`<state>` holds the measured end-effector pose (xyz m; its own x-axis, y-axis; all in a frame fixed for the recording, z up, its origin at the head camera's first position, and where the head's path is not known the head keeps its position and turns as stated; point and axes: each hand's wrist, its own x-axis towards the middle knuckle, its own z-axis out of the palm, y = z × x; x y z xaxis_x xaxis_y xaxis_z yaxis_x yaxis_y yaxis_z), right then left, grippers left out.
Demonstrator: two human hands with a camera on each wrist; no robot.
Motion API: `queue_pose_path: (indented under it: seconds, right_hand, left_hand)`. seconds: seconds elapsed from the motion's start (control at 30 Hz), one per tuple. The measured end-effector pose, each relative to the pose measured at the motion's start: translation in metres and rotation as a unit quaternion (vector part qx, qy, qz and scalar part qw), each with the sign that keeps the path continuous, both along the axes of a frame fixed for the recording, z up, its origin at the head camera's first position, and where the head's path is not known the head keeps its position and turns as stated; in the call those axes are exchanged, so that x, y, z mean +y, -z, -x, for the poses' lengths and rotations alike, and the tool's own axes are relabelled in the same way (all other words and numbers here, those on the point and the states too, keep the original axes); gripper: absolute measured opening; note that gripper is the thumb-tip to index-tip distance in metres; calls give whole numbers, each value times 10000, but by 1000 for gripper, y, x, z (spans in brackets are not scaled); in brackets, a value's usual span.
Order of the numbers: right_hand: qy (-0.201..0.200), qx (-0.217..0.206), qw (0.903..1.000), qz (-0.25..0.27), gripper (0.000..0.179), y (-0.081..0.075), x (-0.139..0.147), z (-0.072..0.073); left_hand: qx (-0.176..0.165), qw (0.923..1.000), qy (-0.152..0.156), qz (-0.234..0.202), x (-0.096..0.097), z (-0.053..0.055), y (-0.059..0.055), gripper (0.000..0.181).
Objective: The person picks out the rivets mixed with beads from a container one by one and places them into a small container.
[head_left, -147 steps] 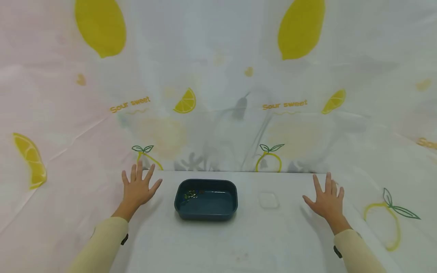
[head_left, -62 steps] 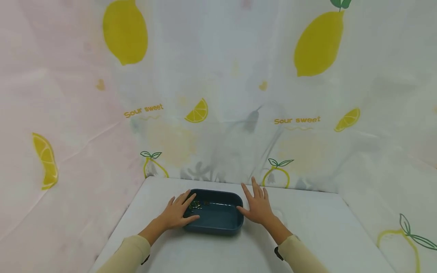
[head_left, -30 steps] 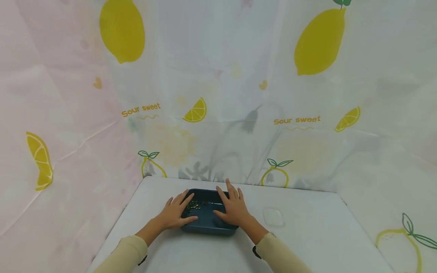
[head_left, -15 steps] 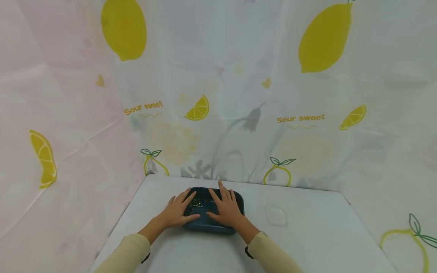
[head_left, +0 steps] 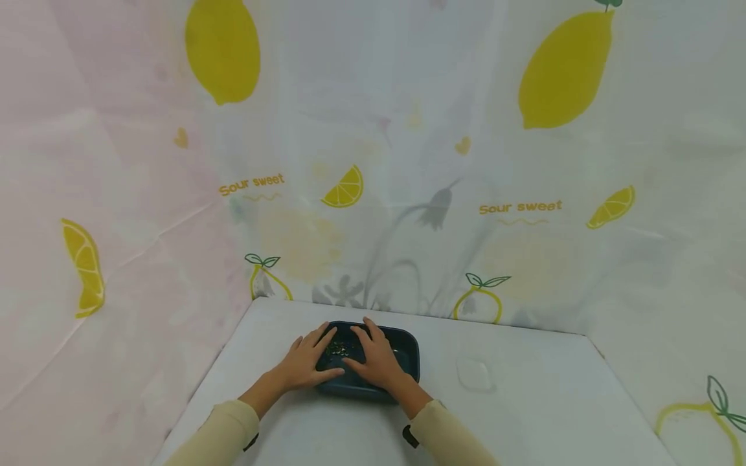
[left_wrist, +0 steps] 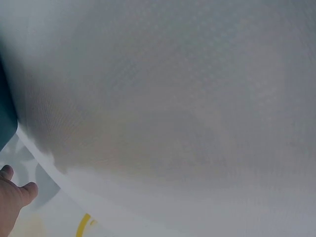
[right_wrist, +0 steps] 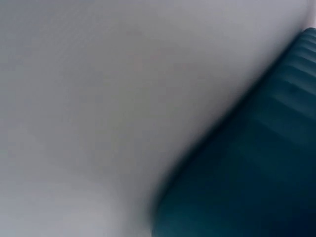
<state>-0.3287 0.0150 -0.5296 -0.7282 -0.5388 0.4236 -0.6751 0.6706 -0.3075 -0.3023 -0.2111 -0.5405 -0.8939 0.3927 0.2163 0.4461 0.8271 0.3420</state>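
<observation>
A dark blue rectangular dish [head_left: 408, 356] stands on the white table, with a cluster of small shiny pieces [head_left: 338, 349] in its left part, too small to identify. My left hand [head_left: 303, 364] lies at the dish's left end, fingers spread over the rim and thumb toward the front side. Above the inside of the dish, my right hand [head_left: 375, 359] reaches from the right with its fingers apart, near the pieces; I see nothing held in it. In the left wrist view a few fingertips [left_wrist: 22, 195] show below the dish corner [left_wrist: 6, 111]. The right wrist view has only the dish's ribbed side [right_wrist: 247, 168].
To the right of the dish, a clear rounded-square piece [head_left: 474, 374] lies flat on the white tabletop [head_left: 536, 401]. A lemon-print curtain [head_left: 396, 162] hangs behind the table and along both sides.
Both hands came in from the table's sides. The left hand settled at the dish's left end. The right hand passed over the right rim and moved left above the dish, toward the pieces.
</observation>
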Motion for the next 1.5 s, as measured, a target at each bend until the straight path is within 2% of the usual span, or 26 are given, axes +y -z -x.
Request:
queue_pose_path:
  seconds: [0.1,0.2,0.3,0.43,0.7,1.0,1.13,1.27,1.5]
  right_hand:
    - [95,8,9999,120,60,4,-8,4]
    - [-6,-204,9992,331,48,7,-17,8]
    - [-238,-655,9964,477,40,8,-26,9]
    - [-313,-1193,9912,477,33,7,-36,9]
    - [-525,-2060,9752,608,23,5,-52,15]
    - [-159,-2193,9751,299,23,9,-54,19]
    - [-173,-2311,9718,439,23,12,-55,20]
    - [-162,-2484,9670,550,23,15,-56,20]
    - [-182,-2434,9682,547,22,18,-56,21]
  left_hand:
    - [52,10000,-8,0,-1,1,0,91]
    - [158,9999,-22,-48,-3,2,0,91]
    - [129,9999,-53,-99,-4,1,0,90]
    - [43,9999,-11,-138,-4,1,1,90]
    - [146,9998,-48,-160,-6,4,4,90]
    - [-5,9994,-10,-354,0,4,5,91]
    - [57,9994,-53,-345,0,4,6,90]
    - [-20,9993,-88,-353,-2,3,7,90]
    - [-23,9990,-38,-434,-1,3,7,90]
